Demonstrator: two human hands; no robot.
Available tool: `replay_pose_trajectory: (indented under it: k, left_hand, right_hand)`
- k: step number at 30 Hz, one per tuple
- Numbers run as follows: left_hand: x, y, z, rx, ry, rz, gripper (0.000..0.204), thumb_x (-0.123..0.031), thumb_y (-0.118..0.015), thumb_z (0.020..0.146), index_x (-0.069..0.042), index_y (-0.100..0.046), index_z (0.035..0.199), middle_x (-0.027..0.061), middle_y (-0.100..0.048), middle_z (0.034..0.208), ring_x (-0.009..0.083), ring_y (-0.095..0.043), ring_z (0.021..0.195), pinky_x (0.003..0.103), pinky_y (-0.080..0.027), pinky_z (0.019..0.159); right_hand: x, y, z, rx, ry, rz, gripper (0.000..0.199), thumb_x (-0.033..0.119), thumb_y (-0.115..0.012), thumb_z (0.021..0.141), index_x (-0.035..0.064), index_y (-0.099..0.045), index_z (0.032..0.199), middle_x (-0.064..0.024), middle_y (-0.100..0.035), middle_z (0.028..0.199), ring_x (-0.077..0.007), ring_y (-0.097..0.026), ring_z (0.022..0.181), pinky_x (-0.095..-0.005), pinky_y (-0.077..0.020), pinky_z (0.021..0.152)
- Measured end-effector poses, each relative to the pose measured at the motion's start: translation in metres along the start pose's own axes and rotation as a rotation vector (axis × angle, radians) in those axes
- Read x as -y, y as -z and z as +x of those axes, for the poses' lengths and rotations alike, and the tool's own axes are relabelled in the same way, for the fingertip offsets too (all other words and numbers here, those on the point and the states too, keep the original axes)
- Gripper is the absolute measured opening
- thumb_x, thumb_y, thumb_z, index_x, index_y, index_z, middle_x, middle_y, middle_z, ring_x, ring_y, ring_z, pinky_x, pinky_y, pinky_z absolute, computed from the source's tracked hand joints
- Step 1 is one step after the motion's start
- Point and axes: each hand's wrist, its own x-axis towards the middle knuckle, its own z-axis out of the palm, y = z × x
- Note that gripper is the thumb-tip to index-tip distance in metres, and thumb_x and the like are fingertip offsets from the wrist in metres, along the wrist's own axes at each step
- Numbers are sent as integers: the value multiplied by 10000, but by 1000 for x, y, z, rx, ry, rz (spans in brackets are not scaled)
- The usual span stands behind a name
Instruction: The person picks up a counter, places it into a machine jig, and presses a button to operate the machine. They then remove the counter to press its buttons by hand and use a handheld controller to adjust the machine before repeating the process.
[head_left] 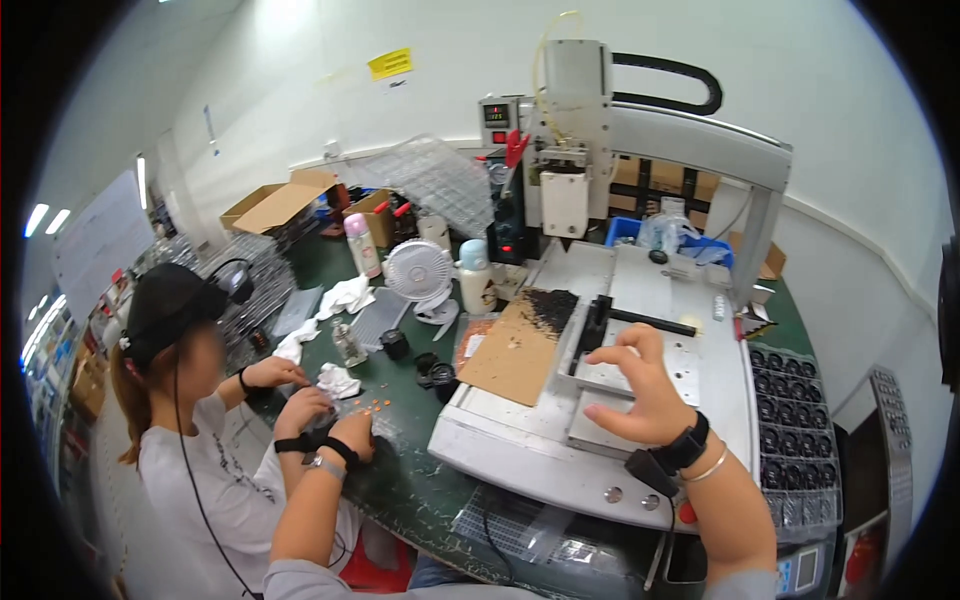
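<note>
Above the white bed (480,440) of a benchtop machine, my right hand (648,395) holds nothing; its thumb and bent fingers are spread apart. Just beyond its fingertips is a metal fixture (590,345) with a black bar. A flat metal plate (592,425) lies under the thumb. My left hand (354,434) rests low at the green table's edge, its fingers hidden behind the back of the hand. Beside it lie several small copper-coloured pieces (378,405). A brown board (510,360) with a heap of tiny black bits (552,308) is left of the fixture.
A co-worker (200,420) sits at left, with hands (302,406) close to my left hand. A small white fan (420,272), a bottle (474,278) and black round parts (435,375) stand mid-table. The machine's head (566,190) hangs overhead. Trays of black parts (795,420) lie right.
</note>
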Motion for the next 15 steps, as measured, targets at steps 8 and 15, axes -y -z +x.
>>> replay_pose_trajectory:
  k: [8,15]
  left_hand:
    - [-35,44,-20,-234,-217,-143,779,-219,-793,493,-2,-442,1153,228,-511,1089,382,-499,1021,399,-427,867]
    - [-125,112,-93,-679,-510,-354,528,-188,-751,623,11,-496,1040,155,-534,993,323,-520,928,386,-423,787]
  right_hand:
    - [6,46,-3,-202,0,-88,434,258,-693,668,102,-557,1049,-80,-414,1021,-217,-392,960,-321,-326,864]
    - [31,170,-29,-270,-428,547,253,193,-569,846,33,-533,1039,13,-512,938,-53,-465,853,-212,-379,730]
